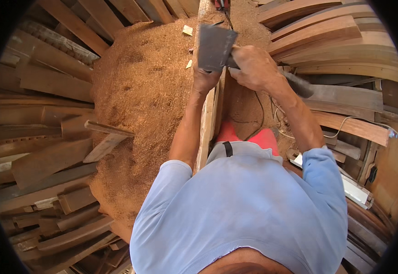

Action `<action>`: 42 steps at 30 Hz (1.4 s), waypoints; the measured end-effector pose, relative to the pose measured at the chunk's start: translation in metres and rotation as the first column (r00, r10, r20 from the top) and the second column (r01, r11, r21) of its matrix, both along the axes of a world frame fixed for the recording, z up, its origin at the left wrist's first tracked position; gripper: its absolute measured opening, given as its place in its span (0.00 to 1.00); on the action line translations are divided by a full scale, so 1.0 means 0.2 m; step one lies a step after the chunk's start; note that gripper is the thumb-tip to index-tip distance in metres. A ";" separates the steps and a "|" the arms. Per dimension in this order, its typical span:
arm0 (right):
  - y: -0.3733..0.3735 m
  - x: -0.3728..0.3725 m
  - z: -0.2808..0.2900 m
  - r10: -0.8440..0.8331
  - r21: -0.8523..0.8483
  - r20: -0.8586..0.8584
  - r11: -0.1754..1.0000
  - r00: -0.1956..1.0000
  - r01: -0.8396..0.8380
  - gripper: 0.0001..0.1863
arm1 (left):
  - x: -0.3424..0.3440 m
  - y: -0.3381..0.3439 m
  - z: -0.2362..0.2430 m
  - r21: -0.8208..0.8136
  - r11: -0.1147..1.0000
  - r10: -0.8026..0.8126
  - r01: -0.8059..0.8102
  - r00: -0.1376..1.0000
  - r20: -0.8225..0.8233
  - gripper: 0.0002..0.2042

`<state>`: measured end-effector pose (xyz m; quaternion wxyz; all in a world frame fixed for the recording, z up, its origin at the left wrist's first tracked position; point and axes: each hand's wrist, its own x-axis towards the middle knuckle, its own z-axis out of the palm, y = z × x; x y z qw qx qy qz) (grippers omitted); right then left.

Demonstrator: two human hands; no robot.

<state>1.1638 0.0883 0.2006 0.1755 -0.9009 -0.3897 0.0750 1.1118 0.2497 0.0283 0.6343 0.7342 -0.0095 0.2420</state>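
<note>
My right hand (256, 68) is closed around the dark handle of a hatchet-like tool (216, 48), which has a broad, flat, dark grey blade. The handle's blurred end sticks out beyond my right wrist. Just below the blade is my left hand (206, 81); its fingers are hidden behind the blade, so I cannot tell whether they grip anything. Both hands are over a long, narrow wooden beam (206, 123) that runs away from my body.
Sawdust (139, 91) is heaped left of the beam, with joined wood offcuts (110, 141) on it. Boards (53, 82) are stacked at left, more planks (318, 34) at right. A red-and-black object (222, 4) lies at the beam's far end. A cable (263, 116) trails at right.
</note>
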 end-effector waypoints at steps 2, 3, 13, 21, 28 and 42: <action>-0.06 -0.04 -0.07 -0.067 0.089 -0.117 0.993 0.991 0.078 0.18 | -0.07 -0.02 0.00 0.020 0.992 0.129 -0.128 0.973 -0.190 0.20; -0.10 -0.03 -0.11 -0.123 0.114 -0.178 0.983 0.976 0.144 0.19 | -0.08 -0.04 0.02 0.036 0.983 0.184 -0.181 0.945 -0.271 0.21; -0.37 0.30 -1.12 -0.361 -0.247 -0.511 0.931 0.780 0.270 0.23 | -0.73 -0.19 -0.34 0.489 0.871 0.452 -0.049 0.472 -0.757 0.40; 0.18 0.95 -1.53 -0.231 -0.112 -0.670 0.971 0.705 0.211 0.22 | -0.70 -0.28 -0.32 0.613 0.790 0.588 -0.007 0.291 -0.754 0.36; 0.38 1.06 -1.76 -0.160 -0.209 -0.342 0.974 0.926 0.091 0.30 | -0.67 -0.29 -0.33 0.549 0.834 0.535 0.046 0.171 -0.827 0.37; 0.30 0.32 -0.64 0.648 0.757 -0.587 0.652 0.485 0.046 0.32 | -0.65 -0.26 -0.32 0.542 0.841 0.523 0.003 0.253 -0.814 0.37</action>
